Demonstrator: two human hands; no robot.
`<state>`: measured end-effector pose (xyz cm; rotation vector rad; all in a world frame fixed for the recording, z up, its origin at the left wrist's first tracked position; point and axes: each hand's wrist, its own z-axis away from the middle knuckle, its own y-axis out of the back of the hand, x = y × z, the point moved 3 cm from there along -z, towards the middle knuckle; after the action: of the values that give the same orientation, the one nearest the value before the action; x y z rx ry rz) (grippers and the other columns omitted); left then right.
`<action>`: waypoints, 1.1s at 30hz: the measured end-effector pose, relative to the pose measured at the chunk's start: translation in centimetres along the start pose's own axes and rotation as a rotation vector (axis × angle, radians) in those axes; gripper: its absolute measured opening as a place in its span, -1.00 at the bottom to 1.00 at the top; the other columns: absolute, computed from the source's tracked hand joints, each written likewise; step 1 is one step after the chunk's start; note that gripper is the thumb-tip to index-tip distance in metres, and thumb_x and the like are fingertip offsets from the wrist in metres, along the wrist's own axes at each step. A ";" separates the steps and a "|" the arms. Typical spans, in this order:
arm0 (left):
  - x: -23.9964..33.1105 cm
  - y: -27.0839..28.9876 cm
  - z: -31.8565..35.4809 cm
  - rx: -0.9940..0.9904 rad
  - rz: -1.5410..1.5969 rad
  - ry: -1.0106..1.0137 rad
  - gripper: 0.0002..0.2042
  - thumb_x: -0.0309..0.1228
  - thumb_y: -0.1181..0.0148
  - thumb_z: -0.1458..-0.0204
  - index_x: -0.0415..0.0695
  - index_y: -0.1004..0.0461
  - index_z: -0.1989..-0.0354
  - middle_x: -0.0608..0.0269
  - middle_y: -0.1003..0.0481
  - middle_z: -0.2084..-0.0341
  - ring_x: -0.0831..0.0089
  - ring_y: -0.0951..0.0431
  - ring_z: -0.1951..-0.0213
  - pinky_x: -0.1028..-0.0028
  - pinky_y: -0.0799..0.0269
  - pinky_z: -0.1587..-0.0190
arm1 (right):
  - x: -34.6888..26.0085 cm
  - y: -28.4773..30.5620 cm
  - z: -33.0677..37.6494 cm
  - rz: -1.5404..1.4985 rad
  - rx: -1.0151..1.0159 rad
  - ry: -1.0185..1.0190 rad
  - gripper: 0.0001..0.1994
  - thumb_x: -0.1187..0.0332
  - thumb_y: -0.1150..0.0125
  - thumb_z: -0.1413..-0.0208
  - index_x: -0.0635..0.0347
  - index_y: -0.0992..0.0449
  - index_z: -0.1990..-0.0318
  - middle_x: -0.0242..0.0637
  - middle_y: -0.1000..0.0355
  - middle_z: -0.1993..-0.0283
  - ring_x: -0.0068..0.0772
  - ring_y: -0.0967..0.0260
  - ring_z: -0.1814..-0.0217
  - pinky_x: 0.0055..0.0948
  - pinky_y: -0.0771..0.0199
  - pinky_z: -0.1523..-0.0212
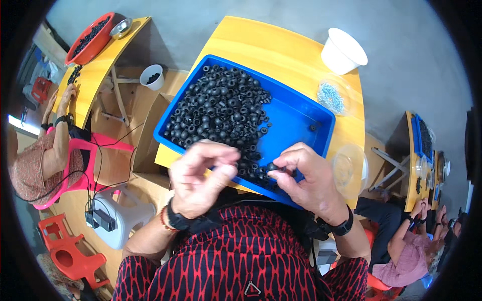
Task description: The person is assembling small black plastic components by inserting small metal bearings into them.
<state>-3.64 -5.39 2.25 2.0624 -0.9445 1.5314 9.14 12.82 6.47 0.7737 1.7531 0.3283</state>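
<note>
A blue rectangular tray (296,115) holds a large heap of small black round hollow pieces (216,100), massed at its left and thinning toward the near edge. Over the tray's near side, my right hand (309,178) pinches one black round piece (272,167) between thumb and forefinger. My left hand (201,175) is to its left, above the near edge, with fingers curled and thumb drawn close to the forefinger. Whatever is between those fingertips, if anything, is too blurred to make out. The two hands are apart.
The tray sits on a yellow table (251,35). At its right are a white tub (344,50), a clear bowl of pale blue bits (331,98) and a clear container (346,168). A cardboard box (150,135) stands left. People work at side tables.
</note>
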 end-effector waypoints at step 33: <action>-4.5 -10.3 -2.7 -0.067 0.137 0.321 -0.86 -0.49 -0.16 -0.22 -0.28 -0.45 0.12 0.19 -0.53 0.38 0.49 -0.56 0.40 0.43 -0.62 0.28 | 8.4 14.6 11.0 0.671 0.079 -0.458 -0.86 0.57 -0.20 -0.05 0.32 -0.54 0.22 0.02 -0.48 0.31 0.06 -0.49 0.25 -0.22 -0.50 0.23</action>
<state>1.13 4.77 -0.37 1.6690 -1.0115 1.8067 23.03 27.35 5.05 1.3712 1.0464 0.4824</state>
